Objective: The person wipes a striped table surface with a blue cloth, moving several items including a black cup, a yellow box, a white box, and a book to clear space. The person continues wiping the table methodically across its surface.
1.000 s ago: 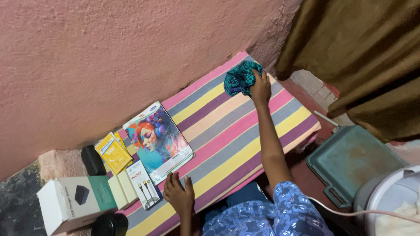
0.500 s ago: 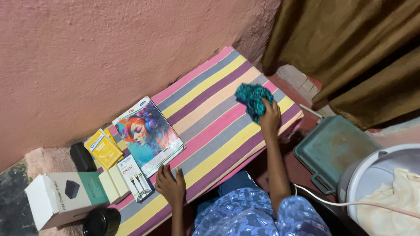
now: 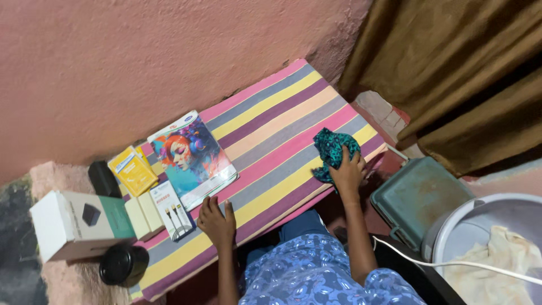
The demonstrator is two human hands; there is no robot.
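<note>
Two bare hands work over a desk (image 3: 271, 135) covered in a striped cloth of pink, yellow, grey and purple, whose stripes run from lower left to upper right. Nearest, the left hand (image 3: 217, 223) lies flat on the front edge, its fingers (image 3: 213, 204) spread and holding nothing, just beside a white cable package (image 3: 172, 210). Farther right, the right hand (image 3: 347, 172) presses a crumpled teal cloth (image 3: 333, 151) onto the desk's front right corner, fingers curled over its lower part; the bunched cloth runs roughly from the front edge toward the wall, with no clear pointing end. Left of the hands lie a white box (image 3: 73, 225), a black round jar (image 3: 123, 264) and a yellow packet (image 3: 132, 169). Beyond the left hand lies a colourful printed book (image 3: 192, 155), its long axis angled toward the pink wall (image 3: 141, 62).
</note>
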